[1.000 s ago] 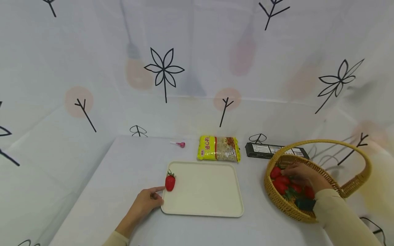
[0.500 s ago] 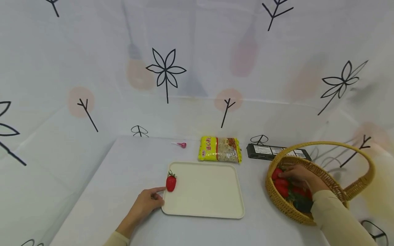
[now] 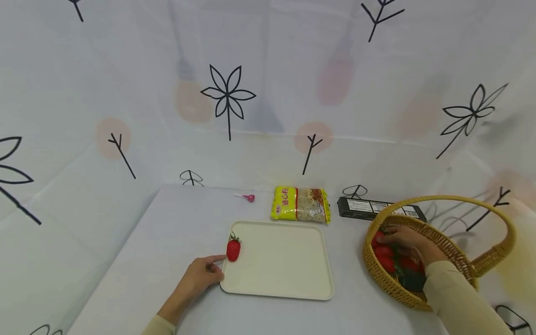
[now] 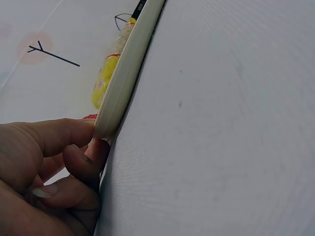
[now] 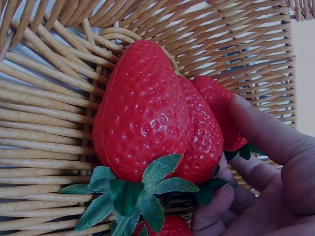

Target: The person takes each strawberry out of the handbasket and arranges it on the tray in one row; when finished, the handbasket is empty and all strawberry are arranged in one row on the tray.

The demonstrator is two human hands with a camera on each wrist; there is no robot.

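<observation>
In the head view my left hand (image 3: 203, 275) holds the left rim of a cream tray (image 3: 280, 260). A strawberry (image 3: 233, 250) with green leaves lies on the tray close to those fingers. My right hand (image 3: 408, 241) reaches into a wicker basket (image 3: 372, 265) holding several strawberries. In the right wrist view, the thumb presses a strawberry (image 5: 212, 105) while the other fingers curl in beneath it. Two larger strawberries, one of them in front (image 5: 142, 113), lie against the wicker and partly cover it. The left wrist view has fingers (image 4: 64, 135) pinching the edge of the tray.
Behind the tray lie a yellow pasta packet (image 3: 300, 204) and a pink lollipop (image 3: 250, 198). A long black box (image 3: 356, 208) stands behind the basket, whose tall handle (image 3: 508, 232) arches over the right side. Patterned white cloth hangs at the back.
My right hand has settled lower over the strawberries in the basket, fingers closing in on one. The left hand stays at the tray rim. The whole view has shifted slightly.
</observation>
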